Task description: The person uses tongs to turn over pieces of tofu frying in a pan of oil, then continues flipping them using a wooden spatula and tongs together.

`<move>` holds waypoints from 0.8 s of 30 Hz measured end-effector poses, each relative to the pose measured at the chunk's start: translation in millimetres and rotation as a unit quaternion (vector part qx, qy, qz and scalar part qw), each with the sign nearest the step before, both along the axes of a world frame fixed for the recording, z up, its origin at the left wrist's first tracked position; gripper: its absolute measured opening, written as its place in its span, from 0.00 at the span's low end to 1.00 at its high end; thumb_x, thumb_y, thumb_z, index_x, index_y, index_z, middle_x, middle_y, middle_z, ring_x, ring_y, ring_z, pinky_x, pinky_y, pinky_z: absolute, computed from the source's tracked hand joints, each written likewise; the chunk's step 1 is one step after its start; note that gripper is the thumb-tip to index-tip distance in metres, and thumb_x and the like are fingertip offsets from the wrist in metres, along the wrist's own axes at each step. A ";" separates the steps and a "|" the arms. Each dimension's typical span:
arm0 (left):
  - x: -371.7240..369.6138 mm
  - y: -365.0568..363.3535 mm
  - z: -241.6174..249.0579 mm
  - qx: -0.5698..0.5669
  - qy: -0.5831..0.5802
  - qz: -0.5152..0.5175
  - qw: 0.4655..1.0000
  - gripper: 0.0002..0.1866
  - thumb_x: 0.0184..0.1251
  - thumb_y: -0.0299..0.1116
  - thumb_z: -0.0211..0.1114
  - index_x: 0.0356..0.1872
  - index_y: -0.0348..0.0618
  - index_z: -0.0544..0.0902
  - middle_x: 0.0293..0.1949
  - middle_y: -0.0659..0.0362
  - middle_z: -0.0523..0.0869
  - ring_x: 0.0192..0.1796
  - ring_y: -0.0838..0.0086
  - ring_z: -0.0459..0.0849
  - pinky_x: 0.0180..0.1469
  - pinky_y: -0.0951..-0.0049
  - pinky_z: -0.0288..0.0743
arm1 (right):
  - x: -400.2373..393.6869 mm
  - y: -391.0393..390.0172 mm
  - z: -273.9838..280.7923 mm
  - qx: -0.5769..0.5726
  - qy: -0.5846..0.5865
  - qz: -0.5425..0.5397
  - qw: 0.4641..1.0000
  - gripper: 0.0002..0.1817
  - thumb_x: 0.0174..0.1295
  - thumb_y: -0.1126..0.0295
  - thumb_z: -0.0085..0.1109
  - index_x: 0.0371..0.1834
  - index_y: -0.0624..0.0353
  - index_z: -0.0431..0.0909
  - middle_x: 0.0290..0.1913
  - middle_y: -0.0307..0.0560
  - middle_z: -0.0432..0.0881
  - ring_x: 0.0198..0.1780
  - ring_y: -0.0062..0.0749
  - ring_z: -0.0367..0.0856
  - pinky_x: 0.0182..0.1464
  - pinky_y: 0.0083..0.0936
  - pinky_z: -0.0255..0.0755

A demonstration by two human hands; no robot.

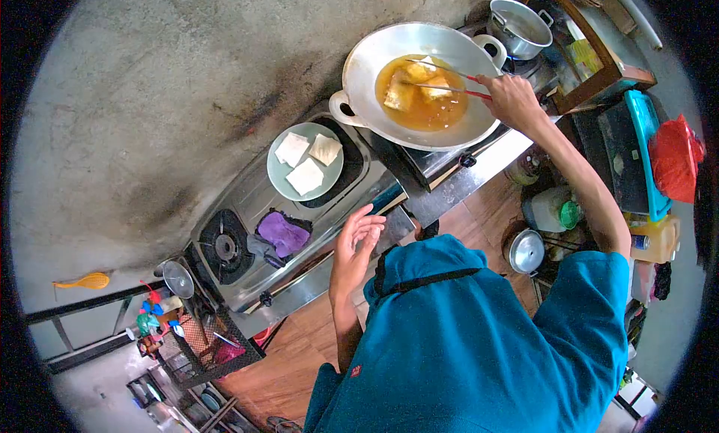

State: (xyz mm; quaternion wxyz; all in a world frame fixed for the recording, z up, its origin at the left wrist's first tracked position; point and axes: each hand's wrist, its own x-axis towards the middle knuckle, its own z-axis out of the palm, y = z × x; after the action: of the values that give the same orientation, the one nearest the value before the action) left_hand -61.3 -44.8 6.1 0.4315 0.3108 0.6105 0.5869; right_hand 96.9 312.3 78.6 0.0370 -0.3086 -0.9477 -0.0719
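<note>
Nearest you, your left hand (356, 249) hangs in front of the stove (367, 190), its grip empty, the fingers loosely curled and apart. Just beyond it on the stove lie one purple cloth (283, 235) and, beside a burner, one pale green plate (329, 177) with three white slabs (305, 176) lying flat and apart; they look like tofu. Farther out, your right hand (517, 100) has its grip closed around the red handles of one pair of tongs (479, 95), whose two arms stand apart and reach over the one big wok (365, 74). In its amber oil (419, 121) you can count three golden pieces (397, 100) grouped close together near the middle; whether the tips pinch one of them is too fine to tell. The step in hand seems to be tending the frying pieces with the tongs, while the three slabs on the plate sit uncooked, by their pale look. The next move probably calls for a light, level squeeze on one piece, since soft slabs may break and hot oil may splash. Farthest off, just past the wok, stands one two-handled pot (511, 42).
</note>
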 end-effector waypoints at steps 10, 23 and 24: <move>-0.7 0.1 -0.6 0.007 -0.002 -0.004 1.000 0.24 0.71 0.35 0.59 0.64 0.38 0.68 0.51 0.52 0.81 0.52 0.72 0.80 0.57 0.70 0.71 | -1.1 3.3 3.6 -0.017 -0.005 0.007 1.000 0.23 0.52 0.68 0.66 0.54 0.54 0.78 0.27 0.55 0.83 0.30 0.47 0.84 0.32 0.40 0.77; 2.0 3.7 2.4 0.008 -0.008 -0.016 1.000 0.23 0.70 0.34 0.60 0.63 0.38 0.69 0.51 0.52 0.81 0.52 0.72 0.80 0.57 0.71 0.71 | 8.3 10.6 10.5 -0.048 -0.002 0.023 0.999 0.23 0.52 0.66 0.66 0.54 0.53 0.79 0.27 0.53 0.83 0.30 0.48 0.83 0.34 0.42 0.76; 2.3 4.2 2.2 0.007 -0.009 -0.017 1.000 0.23 0.70 0.34 0.60 0.63 0.38 0.69 0.51 0.52 0.81 0.52 0.72 0.80 0.57 0.71 0.71 | 8.6 10.4 10.3 -0.046 0.005 0.030 0.998 0.23 0.52 0.67 0.66 0.54 0.52 0.79 0.27 0.53 0.83 0.30 0.48 0.83 0.35 0.42 0.76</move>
State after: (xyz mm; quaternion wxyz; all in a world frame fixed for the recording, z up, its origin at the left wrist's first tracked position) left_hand -59.0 -40.6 8.4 0.4445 0.3188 0.5970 0.5869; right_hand 105.5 322.6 88.8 0.0295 -0.2818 -0.9587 -0.0258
